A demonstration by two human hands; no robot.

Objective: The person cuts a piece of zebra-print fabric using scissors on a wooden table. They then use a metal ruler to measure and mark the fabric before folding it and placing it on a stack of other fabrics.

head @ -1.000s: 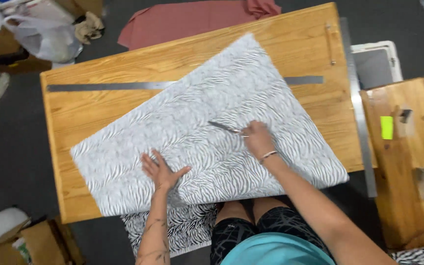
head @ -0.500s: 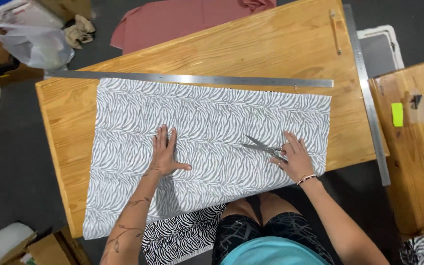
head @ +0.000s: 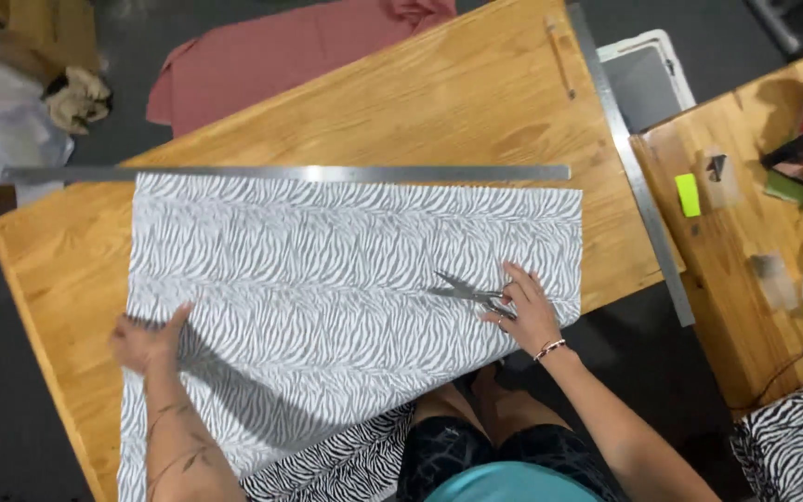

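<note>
1. Lying flat across the wooden tabletop (head: 439, 102), the zebra-print fabric (head: 327, 279) spills over the near edge onto the person's lap.
2. Its far edge runs along a long metal ruler (head: 290, 173).
3. The left hand (head: 146, 339) presses open-palmed on the fabric's left edge, gripping nothing.
4. The right hand (head: 527, 311) grasps scissors (head: 467, 291) resting on the cloth.
5. The fabric looks light, soft and easily shifted; a flat palm or an edge pinch should hold it best.
</note>
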